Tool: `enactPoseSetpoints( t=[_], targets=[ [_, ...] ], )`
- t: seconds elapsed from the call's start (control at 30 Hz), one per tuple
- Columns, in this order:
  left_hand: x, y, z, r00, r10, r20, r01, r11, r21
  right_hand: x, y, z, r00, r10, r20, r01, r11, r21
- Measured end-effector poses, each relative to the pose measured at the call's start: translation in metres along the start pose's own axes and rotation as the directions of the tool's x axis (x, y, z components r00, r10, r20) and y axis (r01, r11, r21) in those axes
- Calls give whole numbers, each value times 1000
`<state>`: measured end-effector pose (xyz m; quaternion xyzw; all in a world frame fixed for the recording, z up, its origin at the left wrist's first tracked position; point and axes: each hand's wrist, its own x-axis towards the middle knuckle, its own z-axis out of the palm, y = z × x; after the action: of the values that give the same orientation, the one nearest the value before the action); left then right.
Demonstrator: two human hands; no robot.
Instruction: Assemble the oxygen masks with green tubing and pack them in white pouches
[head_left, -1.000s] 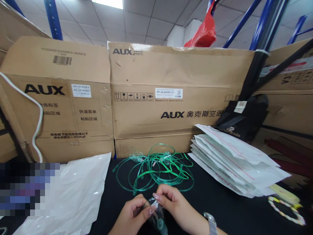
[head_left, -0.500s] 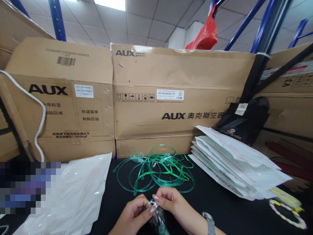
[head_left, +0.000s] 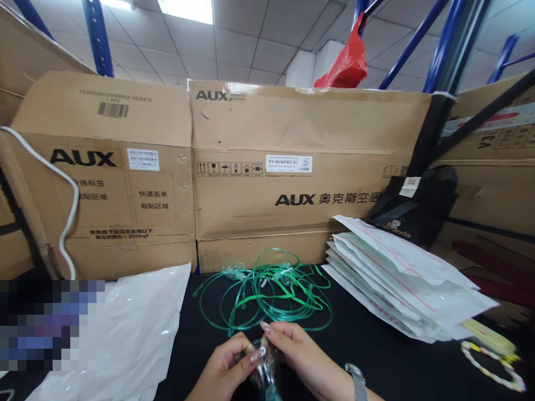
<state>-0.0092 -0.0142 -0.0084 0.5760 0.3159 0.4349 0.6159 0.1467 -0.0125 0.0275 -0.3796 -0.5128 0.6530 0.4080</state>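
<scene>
At the near edge of the black tabletop, a clear plastic oxygen mask [head_left: 264,374] with a green connector at its lower end is between my two hands. My left hand [head_left: 228,363] pinches its upper left side between thumb and fingers, over a small white or shiny spot. My right hand [head_left: 298,350], with a watch [head_left: 356,381] on the wrist, has thumb and fingertips closed at the mask's upper right edge. Just beyond lies a tangle of green tubing [head_left: 292,313], with bright green straps and clear mask parts in it. The lower part of the mask is cut off by the frame.
White packages [head_left: 401,278] are stacked at the right, near a beaded bracelet [head_left: 493,362]. A white plastic bag [head_left: 137,317] lies at the left. Cardboard boxes [head_left: 309,122] wall off the back, and a black bag [head_left: 413,206] leans there. A white cable [head_left: 75,206] hangs left.
My right fingertips have shifted slightly up at the mask's rim, and the mask has turned a little in my hands. The camera view has tilted slightly. The tubing lies unchanged.
</scene>
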Motion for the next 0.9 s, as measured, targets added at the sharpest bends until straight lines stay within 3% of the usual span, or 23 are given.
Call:
enactPoseSetpoints(
  t=[0.23, 0.4, 0.53, 0.9],
  targets=[
    [0, -2, 4, 995, -12, -99, 3, 996, -87, 0, 2, 2, 999, -47, -1, 47, 998, -49],
    [1, 9, 7, 973, -213, -90, 160, 900, -404, -1, 5, 1, 998, 31, -56, -17, 971, 238],
    [2, 13, 5, 959, -276, -60, 212, 844, -493, 1, 4, -4, 998, 53, -23, -41, 928, 372],
    [-1, 12, 7, 968, -242, -73, 175, 850, -497, 0, -2, -5, 1000, 18, -21, -15, 992, 128]
  ],
)
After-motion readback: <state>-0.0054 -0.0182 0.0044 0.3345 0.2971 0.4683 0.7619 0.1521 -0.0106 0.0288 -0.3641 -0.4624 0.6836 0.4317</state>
